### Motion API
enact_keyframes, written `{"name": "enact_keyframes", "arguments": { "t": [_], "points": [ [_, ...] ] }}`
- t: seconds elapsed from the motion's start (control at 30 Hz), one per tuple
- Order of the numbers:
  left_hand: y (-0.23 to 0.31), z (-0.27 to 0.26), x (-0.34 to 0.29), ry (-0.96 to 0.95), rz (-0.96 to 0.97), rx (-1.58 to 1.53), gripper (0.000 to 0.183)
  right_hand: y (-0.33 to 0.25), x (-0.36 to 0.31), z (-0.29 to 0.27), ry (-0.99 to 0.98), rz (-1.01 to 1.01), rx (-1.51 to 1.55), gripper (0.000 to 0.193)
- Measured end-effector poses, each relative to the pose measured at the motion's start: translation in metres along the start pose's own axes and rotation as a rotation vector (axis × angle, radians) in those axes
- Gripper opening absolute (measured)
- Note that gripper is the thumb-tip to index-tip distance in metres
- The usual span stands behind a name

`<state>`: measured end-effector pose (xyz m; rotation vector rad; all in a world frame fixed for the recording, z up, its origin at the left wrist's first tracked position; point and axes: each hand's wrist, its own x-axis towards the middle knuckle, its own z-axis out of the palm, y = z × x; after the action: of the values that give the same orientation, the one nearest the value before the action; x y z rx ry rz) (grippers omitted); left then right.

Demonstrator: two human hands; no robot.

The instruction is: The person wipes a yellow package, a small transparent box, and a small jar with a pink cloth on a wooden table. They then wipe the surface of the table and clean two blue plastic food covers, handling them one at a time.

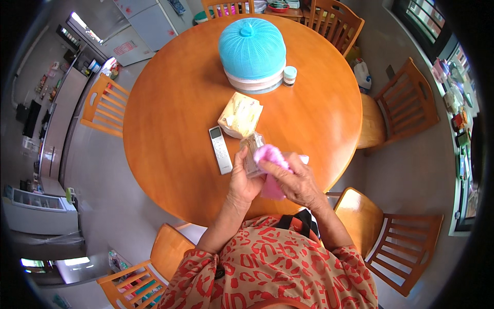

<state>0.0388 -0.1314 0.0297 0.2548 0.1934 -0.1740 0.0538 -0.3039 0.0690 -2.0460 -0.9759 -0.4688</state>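
My left hand (244, 179) is closed around a small clear plastic box (251, 160), held tilted above the near part of the round wooden table (170, 103). What the box holds, if anything, I cannot make out. A pink cloth (273, 188) is gripped in my right hand (299, 181), and its bunched upper part lies against the right side of the box. Just beyond the box sits a yellow pack of tissues (240, 114). To the left of my hands lies a white remote control (221, 151).
A blue domed food cover (251, 51) stands at the table's far side, with a small jar (289, 76) at its right. Wooden chairs surround the table, including one at the right (406, 103) and one at the near right (360, 221). A fridge (149, 26) stands at the back left.
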Motion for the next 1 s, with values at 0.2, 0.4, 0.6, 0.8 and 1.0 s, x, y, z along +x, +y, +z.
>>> {"name": "enact_keyframes", "arguments": {
  "t": [0.2,0.4,0.6,0.8,1.0],
  "points": [
    [-0.003,0.004,-0.003,-0.085,-0.100,0.041,0.044,0.013,-0.003,0.009,0.049,0.122,0.047,0.055],
    [-0.002,0.003,-0.005,-0.040,0.055,0.408,0.047,0.004,0.010,-0.016,0.020,0.180,0.291,0.050],
    [0.009,-0.001,-0.012,-0.173,0.064,0.580,0.059,0.011,0.001,-0.021,-0.017,0.295,0.373,0.044],
    [0.016,0.015,-0.011,-0.253,0.106,0.810,0.075,0.008,0.012,-0.039,-0.227,0.213,0.578,0.054],
    [0.025,0.012,-0.015,-0.267,0.079,0.809,0.071,0.023,0.005,-0.026,-0.279,0.257,0.374,0.044]
  ]
}}
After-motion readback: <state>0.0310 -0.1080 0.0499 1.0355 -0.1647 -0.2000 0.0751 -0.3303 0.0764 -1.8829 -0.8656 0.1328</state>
